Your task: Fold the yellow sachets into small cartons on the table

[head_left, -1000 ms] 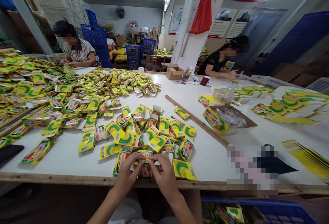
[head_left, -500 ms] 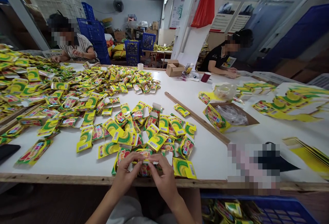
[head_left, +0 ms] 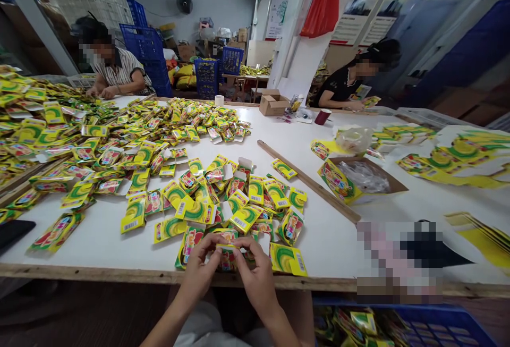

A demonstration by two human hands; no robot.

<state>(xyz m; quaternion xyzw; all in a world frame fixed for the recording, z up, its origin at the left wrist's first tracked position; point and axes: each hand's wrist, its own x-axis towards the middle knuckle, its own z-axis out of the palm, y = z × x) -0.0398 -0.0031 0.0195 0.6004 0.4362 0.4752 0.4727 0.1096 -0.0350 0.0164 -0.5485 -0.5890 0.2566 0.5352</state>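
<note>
At the table's front edge, my left hand and my right hand pinch the near end of a small printed yellow-green carton between thumbs and index fingers. My fingers cover much of that carton, so its flap is only partly seen. Just beyond my hands lies a loose heap of similar cartons, some with white flaps standing out. One carton lies flat to the right of my right hand, and another leans beside my left hand.
A far bigger carton pile spreads over the left side. A wooden strip crosses the white table. Beyond it stands an open box holding clear plastic. Below the edge sits a blue crate. Two people work across the table.
My fingers have shifted slightly at the carton's end, where a yellow strip now shows between them. The person at right now holds a yellow piece; the person at left has lowered a hand.
</note>
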